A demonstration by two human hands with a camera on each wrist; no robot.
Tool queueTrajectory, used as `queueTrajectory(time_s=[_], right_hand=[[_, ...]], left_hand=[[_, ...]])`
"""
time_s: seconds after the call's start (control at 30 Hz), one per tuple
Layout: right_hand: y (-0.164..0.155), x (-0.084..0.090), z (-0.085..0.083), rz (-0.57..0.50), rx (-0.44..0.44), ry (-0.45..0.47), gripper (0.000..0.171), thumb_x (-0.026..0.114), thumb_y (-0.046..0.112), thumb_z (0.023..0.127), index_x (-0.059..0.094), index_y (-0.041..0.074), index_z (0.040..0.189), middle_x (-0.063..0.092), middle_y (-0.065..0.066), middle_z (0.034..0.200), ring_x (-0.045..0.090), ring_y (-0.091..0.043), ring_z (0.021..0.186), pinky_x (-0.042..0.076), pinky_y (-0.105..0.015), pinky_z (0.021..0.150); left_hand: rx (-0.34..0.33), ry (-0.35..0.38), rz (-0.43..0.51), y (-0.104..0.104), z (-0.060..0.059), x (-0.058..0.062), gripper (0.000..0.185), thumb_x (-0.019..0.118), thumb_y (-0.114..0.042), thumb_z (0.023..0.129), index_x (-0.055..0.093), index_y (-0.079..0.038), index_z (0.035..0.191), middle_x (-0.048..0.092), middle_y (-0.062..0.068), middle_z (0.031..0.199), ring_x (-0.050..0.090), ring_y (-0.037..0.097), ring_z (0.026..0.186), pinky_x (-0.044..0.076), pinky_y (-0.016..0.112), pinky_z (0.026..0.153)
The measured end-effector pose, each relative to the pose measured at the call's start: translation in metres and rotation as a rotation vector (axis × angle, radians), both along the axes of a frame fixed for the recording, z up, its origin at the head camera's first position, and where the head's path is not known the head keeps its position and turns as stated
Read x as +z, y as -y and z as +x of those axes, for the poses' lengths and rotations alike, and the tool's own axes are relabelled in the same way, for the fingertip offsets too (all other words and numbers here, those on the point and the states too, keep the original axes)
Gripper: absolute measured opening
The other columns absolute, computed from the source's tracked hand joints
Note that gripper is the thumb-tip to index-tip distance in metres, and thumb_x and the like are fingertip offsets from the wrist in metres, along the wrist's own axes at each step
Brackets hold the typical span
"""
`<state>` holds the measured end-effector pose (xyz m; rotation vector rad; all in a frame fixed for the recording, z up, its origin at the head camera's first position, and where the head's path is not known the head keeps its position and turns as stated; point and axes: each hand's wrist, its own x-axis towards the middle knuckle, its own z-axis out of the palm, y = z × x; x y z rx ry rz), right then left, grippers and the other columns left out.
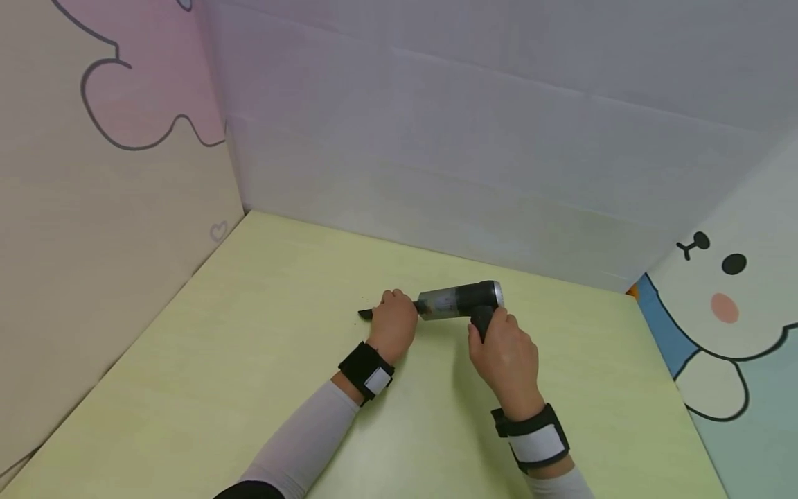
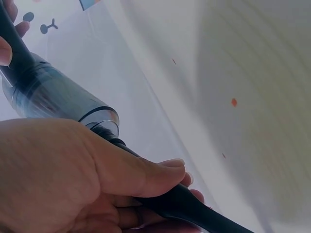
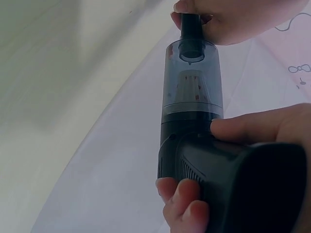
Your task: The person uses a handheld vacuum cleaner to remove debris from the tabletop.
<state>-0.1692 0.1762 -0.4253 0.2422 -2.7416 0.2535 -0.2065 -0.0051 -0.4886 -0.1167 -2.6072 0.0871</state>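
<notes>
A small handheld vacuum [image 1: 460, 301] with a dark body and a clear smoky dust cup [image 3: 192, 82] is held just above the yellow-green table [image 1: 249, 333]. My right hand [image 1: 506, 353] grips its black handle [image 3: 243, 189], thumb laid along the body. My left hand [image 1: 393, 324] is curled round the black nozzle [image 2: 194, 206] at the front of the dust cup [image 2: 53, 99]. The nozzle tip [image 1: 365, 314] sticks out to the left of my left hand. Both wrists wear black straps.
Pale panel walls close the table at the back [image 1: 499, 159] and left [image 1: 93, 208]. A cartoon-printed panel [image 1: 729, 305] stands at the right. A few small specks lie on the surface in the left wrist view.
</notes>
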Motion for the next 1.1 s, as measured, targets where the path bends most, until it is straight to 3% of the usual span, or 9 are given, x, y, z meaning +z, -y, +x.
queueTrajectory(time_s=[0.17,0.43,0.67,0.8,1.0,1.1], right_hand=[[0.003,0.001,0.001,-0.003,0.005,0.026,0.042,0.073,0.026,0.091,0.055,-0.012,0.096,0.058,-0.020,0.074,0.057,-0.032,0.051,0.050,-0.045,0.043],[0.005,-0.001,0.002,0.005,0.022,-0.010,0.041,0.074,0.026,0.090,0.055,-0.010,0.093,0.057,-0.019,0.071,0.055,-0.030,0.048,0.049,-0.044,0.042],[0.006,-0.008,0.007,0.005,0.023,0.022,0.043,0.075,0.026,0.090,0.055,-0.012,0.095,0.058,-0.020,0.073,0.056,-0.030,0.049,0.050,-0.043,0.043],[0.006,-0.008,0.004,-0.002,0.006,0.006,0.044,0.074,0.026,0.090,0.055,-0.013,0.097,0.059,-0.022,0.074,0.057,-0.032,0.051,0.051,-0.046,0.044],[0.003,-0.009,-0.001,-0.011,-0.028,-0.004,0.045,0.073,0.025,0.091,0.054,-0.014,0.098,0.058,-0.023,0.075,0.058,-0.034,0.052,0.052,-0.048,0.046],[0.003,-0.010,-0.004,-0.013,-0.043,-0.015,0.044,0.073,0.025,0.091,0.054,-0.015,0.097,0.057,-0.023,0.074,0.058,-0.035,0.052,0.052,-0.048,0.046]], left_hand=[[0.020,0.027,-0.001,0.002,0.002,-0.003,0.018,0.071,-0.013,0.094,0.072,0.001,0.082,0.057,0.010,0.074,0.060,0.020,0.068,0.056,0.030,0.049],[0.034,-0.034,-0.047,0.007,0.007,-0.001,0.019,0.072,-0.011,0.092,0.070,0.001,0.077,0.055,0.009,0.071,0.057,0.018,0.063,0.054,0.027,0.047],[0.036,-0.041,-0.034,0.007,0.012,-0.006,0.020,0.076,-0.011,0.088,0.069,0.001,0.073,0.053,0.009,0.069,0.057,0.018,0.062,0.054,0.028,0.045],[0.031,-0.064,-0.064,0.006,0.006,-0.004,0.020,0.076,-0.014,0.089,0.070,-0.001,0.074,0.053,0.008,0.068,0.058,0.017,0.063,0.055,0.028,0.047],[-0.026,0.032,-0.027,0.001,-0.008,0.000,0.017,0.072,-0.012,0.093,0.073,0.000,0.081,0.056,0.009,0.073,0.061,0.020,0.071,0.059,0.031,0.056],[-0.038,0.030,-0.032,-0.001,-0.014,0.002,0.017,0.070,-0.012,0.095,0.073,-0.001,0.082,0.056,0.009,0.074,0.061,0.019,0.072,0.057,0.029,0.055]])
